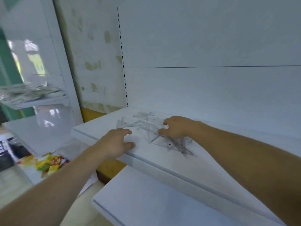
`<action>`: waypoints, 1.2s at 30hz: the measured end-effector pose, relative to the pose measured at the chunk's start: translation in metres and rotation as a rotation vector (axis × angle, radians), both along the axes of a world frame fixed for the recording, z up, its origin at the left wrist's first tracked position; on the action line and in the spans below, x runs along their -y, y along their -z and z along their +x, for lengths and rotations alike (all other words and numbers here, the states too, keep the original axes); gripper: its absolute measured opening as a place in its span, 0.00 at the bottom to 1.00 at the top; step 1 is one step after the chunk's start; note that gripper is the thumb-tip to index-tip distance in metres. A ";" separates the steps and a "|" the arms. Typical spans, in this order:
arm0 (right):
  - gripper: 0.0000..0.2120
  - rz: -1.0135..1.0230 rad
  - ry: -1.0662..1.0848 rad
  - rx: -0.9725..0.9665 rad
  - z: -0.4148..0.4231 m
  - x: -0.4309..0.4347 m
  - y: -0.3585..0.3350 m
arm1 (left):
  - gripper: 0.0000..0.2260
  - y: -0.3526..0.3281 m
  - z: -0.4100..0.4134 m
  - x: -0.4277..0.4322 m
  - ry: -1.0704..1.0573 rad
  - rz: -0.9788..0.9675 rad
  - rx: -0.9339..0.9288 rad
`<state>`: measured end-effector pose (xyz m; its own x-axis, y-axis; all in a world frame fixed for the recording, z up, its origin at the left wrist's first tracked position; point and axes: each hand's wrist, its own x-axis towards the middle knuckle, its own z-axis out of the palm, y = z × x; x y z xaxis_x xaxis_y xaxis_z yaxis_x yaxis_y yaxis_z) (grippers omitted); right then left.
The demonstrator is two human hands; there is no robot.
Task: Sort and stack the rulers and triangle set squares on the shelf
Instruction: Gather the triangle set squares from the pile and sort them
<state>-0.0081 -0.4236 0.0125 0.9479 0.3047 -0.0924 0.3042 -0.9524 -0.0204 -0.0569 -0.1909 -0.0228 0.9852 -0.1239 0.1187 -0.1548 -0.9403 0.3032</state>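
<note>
Several clear plastic rulers and triangle set squares (143, 126) lie in a loose overlapping heap on the white shelf (187, 162). More clear set squares (177, 146) spread toward the front right of the heap. My left hand (117, 142) hovers at the shelf's front edge, just left of the heap, fingers loosely curled and holding nothing. My right hand (177, 127) reaches over the middle of the heap with fingers bent down toward the plastic; whether it grips a piece is hidden by the hand and the blur.
A second white shelf (138, 203) juts out below the first. The white back panel (203, 46) rises right behind the heap. Colourful packets (47, 163) lie lower left, and another shelf unit (32, 98) stands at the far left.
</note>
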 end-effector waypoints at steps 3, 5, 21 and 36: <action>0.41 0.007 0.027 -0.054 0.047 -0.013 0.009 | 0.24 -0.003 0.043 -0.012 -0.013 0.049 0.000; 0.46 0.009 0.048 -0.117 0.070 -0.019 0.012 | 0.24 -0.004 0.069 -0.017 -0.028 0.087 -0.033; 0.35 0.052 0.241 -0.087 0.094 -0.051 0.001 | 0.23 -0.010 0.207 -0.039 0.366 0.209 -0.120; 0.23 0.294 0.564 -0.019 0.054 -0.070 0.013 | 0.14 -0.001 0.203 -0.030 0.688 0.147 -0.103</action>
<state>0.0462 -0.3537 -0.0003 0.9691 -0.2258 -0.0992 -0.2456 -0.9200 -0.3055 0.1466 -0.1605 -0.0215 0.6831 -0.7294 -0.0370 -0.7054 -0.6720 0.2257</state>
